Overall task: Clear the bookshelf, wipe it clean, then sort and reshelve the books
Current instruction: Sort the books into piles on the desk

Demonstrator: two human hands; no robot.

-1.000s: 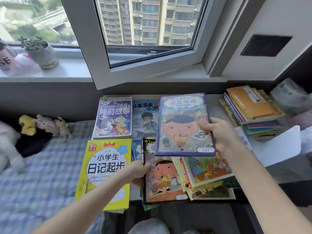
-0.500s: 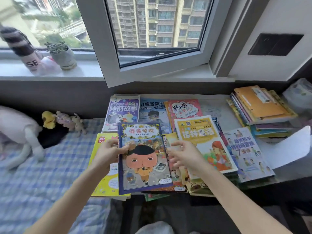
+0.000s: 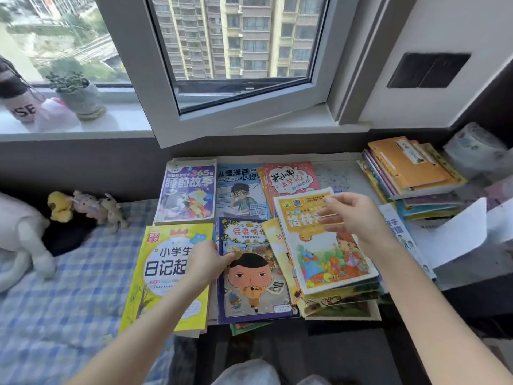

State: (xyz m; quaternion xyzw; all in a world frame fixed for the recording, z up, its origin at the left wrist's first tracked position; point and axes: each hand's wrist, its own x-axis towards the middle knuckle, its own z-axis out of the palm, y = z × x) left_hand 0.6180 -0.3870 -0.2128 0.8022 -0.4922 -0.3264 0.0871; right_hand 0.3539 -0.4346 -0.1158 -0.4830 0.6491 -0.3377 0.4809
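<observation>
Sorting: left grip (image 3: 205, 263) pinches blue detective book (image 3: 255, 287); right grip (image 3: 352, 215), open and empty, hovers over adjacent yellow fairy-tale book (image 3: 330, 259), presumably to grasp it next.

Bright daylight floods in through the window (image 3: 236, 37), bleaching the sill (image 3: 125, 122) and laying a soft sheen on the glossy book covers (image 3: 327, 254), while the near floor (image 3: 291, 345) stays dim, the frame edges bow with wide-angle distortion, and fine detail looks slightly soft.
</observation>
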